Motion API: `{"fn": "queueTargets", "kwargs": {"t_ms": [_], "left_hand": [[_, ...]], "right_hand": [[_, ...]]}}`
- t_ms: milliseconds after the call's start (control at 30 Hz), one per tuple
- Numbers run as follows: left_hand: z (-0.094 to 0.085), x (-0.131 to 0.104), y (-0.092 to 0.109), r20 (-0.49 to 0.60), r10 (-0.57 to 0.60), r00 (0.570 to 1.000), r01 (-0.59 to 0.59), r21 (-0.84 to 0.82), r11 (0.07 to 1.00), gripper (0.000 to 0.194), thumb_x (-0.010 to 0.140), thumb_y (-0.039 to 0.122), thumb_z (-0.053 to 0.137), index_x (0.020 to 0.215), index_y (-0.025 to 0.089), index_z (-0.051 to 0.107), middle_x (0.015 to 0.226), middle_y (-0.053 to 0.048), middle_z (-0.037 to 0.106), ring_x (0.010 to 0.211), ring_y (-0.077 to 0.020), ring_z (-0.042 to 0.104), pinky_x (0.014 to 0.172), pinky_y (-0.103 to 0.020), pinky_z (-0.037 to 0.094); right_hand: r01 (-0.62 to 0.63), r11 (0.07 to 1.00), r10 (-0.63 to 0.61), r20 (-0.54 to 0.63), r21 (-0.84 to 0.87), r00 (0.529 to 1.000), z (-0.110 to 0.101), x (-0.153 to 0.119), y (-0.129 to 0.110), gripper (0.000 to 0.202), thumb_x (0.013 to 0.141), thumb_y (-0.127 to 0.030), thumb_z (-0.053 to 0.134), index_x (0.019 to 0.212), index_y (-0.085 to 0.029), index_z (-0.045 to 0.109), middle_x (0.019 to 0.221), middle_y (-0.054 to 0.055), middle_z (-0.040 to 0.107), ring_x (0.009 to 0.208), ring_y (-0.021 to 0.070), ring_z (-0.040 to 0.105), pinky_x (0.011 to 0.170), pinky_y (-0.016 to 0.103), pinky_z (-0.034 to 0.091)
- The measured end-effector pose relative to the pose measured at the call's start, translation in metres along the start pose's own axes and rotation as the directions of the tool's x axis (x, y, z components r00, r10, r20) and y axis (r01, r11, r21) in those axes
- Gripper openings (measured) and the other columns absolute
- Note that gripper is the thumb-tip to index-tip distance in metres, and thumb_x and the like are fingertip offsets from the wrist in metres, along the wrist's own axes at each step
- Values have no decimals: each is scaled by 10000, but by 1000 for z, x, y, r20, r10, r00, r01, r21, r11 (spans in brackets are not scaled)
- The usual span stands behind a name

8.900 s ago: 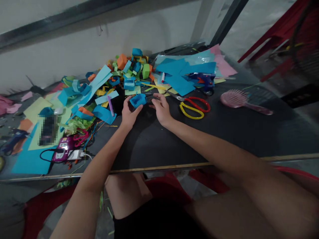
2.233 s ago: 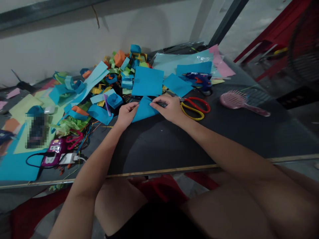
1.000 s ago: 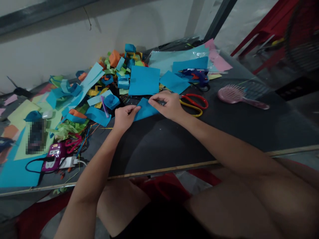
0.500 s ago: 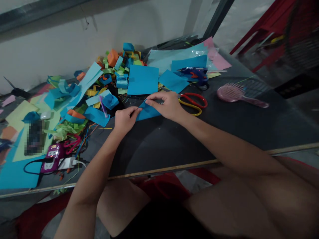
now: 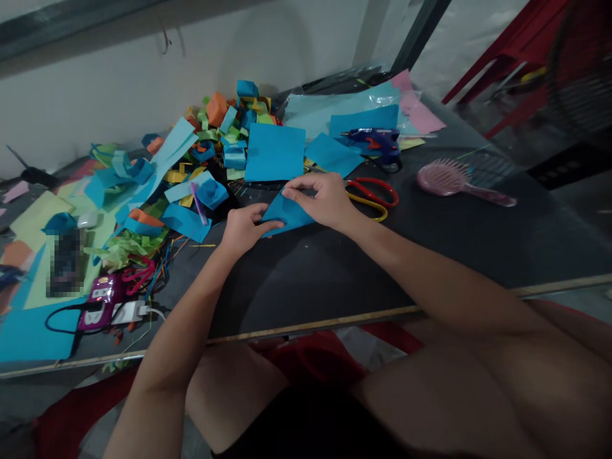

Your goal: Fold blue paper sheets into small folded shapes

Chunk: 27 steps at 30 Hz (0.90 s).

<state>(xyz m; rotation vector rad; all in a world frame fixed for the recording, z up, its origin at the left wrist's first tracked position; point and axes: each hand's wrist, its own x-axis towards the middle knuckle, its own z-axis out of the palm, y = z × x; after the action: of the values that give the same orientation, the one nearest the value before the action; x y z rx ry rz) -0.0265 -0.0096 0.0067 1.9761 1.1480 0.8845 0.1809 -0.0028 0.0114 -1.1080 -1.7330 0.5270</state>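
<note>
A piece of blue paper (image 5: 292,218) lies between my hands on the dark table, with slanting edges that meet near its top. My left hand (image 5: 245,228) holds its left edge, the thumb lying over the paper and the fingers behind it. Thumb and fingertips of my right hand (image 5: 321,199) pinch the paper's upper part. Just behind stands a larger blue square (image 5: 276,153). Scissors with red and yellow handles (image 5: 375,194) lie right beside my right hand, their blades mostly hidden.
Folded paper pieces (image 5: 217,111) are heaped at the back. A blue glue gun (image 5: 377,141) and a pink hairbrush (image 5: 440,178) lie to the right. At the left are a phone (image 5: 65,264), a purple device (image 5: 102,299) with cables, and green paper scraps (image 5: 131,248).
My left thumb has moved right, from the paper's edge onto its face. More of the blue paper shows between my hands, and both hands have shifted slightly right.
</note>
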Motion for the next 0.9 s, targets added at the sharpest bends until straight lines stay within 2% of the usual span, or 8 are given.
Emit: {"fn": "queueTargets", "kwargs": {"t_ms": [67, 200, 400, 533, 633, 733, 833, 900], "left_hand": [[-1, 0, 0, 114, -101, 988, 106, -43, 993, 334, 713, 469, 838, 826, 168, 745, 671, -25, 749, 617, -175, 708, 563, -247, 521], [-2, 2, 0, 307, -243, 920, 265, -31, 964, 250, 782, 362, 782, 714, 125, 742, 646, -70, 750, 499, -131, 665, 475, -211, 492], [-7, 4, 13, 384, -297, 874, 307, 36, 951, 241, 867, 317, 697, 762, 114, 772, 611, -63, 743, 391, -78, 571, 406, -178, 410], [-7, 3, 13, 432, -310, 847, 326, 39, 945, 246, 892, 311, 665, 753, 128, 753, 591, -42, 737, 339, -64, 522, 392, -177, 391], [-5, 4, 5, 349, -263, 900, 282, -4, 959, 296, 893, 363, 665, 722, 136, 748, 541, -34, 710, 330, -63, 507, 392, -175, 394], [-2, 6, -3, 126, -228, 965, 243, -119, 963, 367, 893, 457, 657, 753, 130, 748, 602, -58, 738, 342, -64, 516, 377, -177, 389], [3, 7, -5, -107, -232, 967, 200, -252, 947, 442, 860, 553, 669, 785, 124, 742, 656, -71, 756, 342, -59, 510, 350, -178, 368], [7, 6, -3, -180, -237, 955, 174, -310, 935, 479, 830, 597, 685, 797, 122, 738, 679, -76, 762, 349, -62, 521, 336, -179, 359]], "right_hand": [[1, 1000, -1, 4, -18, 1000, -1, 1, 2, 228, 886, -407, 666, 819, -224, 786, 889, 54, 794, 838, 239, 731, 779, 386, 584], [12, 997, -11, 18, -72, 1000, -5, 4, 5, 215, 891, -397, 668, 821, -233, 789, 857, 52, 789, 806, 231, 718, 771, 386, 567], [46, 989, -43, 22, -143, 999, -4, 6, 9, 196, 896, -379, 679, 816, -243, 796, 809, 46, 779, 764, 222, 699, 763, 382, 533], [96, 977, -88, 53, -189, 995, -4, 5, 13, 284, 941, -442, 612, 837, -247, 790, 803, 53, 769, 776, 228, 693, 841, 417, 521], [180, 953, -177, 31, -243, 984, -9, 5, 13, 343, 964, -514, 546, 960, -253, 768, 913, 75, 768, 936, 268, 700, 952, 470, 493], [190, 944, -221, -90, -269, 971, -13, 5, 11, 483, 898, -624, 592, 1218, -270, 665, 1206, 116, 705, 1208, 334, 611, 1036, 527, 457], [64, 990, -95, -251, -127, 963, -5, 2, 7, 660, 818, -696, 649, 1314, -267, 575, 1315, 137, 631, 1238, 335, 582, 1015, 534, 482], [-49, 993, 76, -258, 111, 963, 7, -1, 4, 701, 754, -715, 703, 1266, -249, 593, 1219, 124, 664, 1069, 279, 649, 921, 474, 535]]}}
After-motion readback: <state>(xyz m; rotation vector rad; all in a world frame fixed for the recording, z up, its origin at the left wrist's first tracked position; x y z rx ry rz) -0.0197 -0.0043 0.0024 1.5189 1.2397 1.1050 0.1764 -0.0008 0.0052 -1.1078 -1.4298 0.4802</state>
